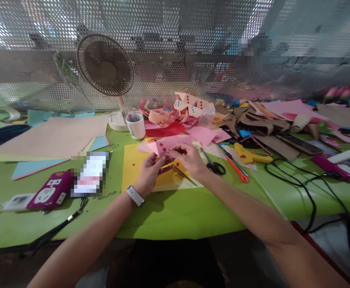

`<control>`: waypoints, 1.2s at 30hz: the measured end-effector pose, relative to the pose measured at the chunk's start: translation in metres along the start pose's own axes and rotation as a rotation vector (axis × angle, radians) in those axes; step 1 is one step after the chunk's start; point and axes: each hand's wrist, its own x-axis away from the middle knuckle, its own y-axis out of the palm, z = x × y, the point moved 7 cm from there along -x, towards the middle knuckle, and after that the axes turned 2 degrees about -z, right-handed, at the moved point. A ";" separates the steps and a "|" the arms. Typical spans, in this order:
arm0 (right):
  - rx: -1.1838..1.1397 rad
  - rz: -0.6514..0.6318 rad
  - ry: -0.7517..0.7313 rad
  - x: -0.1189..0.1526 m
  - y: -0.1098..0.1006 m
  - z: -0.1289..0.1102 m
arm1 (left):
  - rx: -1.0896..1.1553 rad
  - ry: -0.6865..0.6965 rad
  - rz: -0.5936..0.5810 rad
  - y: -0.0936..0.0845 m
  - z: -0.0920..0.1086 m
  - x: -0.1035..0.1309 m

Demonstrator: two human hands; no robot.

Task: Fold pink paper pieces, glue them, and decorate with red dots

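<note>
Between both hands, over a yellow sheet [130, 176], is a folded piece of pink paper [153, 147] with small red squares on it. My left hand [151, 170], with a white-banded watch at the wrist, grips the paper's lower edge. The fingers of my right hand [191, 160] are pinched at its right side, close to the red squares; whether a tiny piece is between them is too small to tell. Tweezers [184, 175] lie on the yellow sheet beneath my hands. Black-handled scissors [216, 167] and an orange utility knife [237, 170] rest to the right.
A fan [106, 66] and a white cup [136, 126] stand at the back left. Paper scraps [205, 134] pile up behind the hands. On the right lie a yellow glue gun [251, 156] and black cables [308, 188]. A phone [91, 174] and purple pouch [50, 190] lie left.
</note>
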 end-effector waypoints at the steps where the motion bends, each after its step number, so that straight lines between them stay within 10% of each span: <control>1: 0.015 0.006 -0.003 0.000 0.000 0.000 | 0.005 0.000 0.001 0.000 0.000 0.000; 30: 0.017 0.057 -0.055 -0.002 -0.004 0.006 | 0.095 -0.006 0.020 0.000 0.001 0.001; 36: 0.286 0.078 -0.259 0.004 -0.009 -0.009 | 0.127 -0.001 0.053 -0.002 0.004 0.002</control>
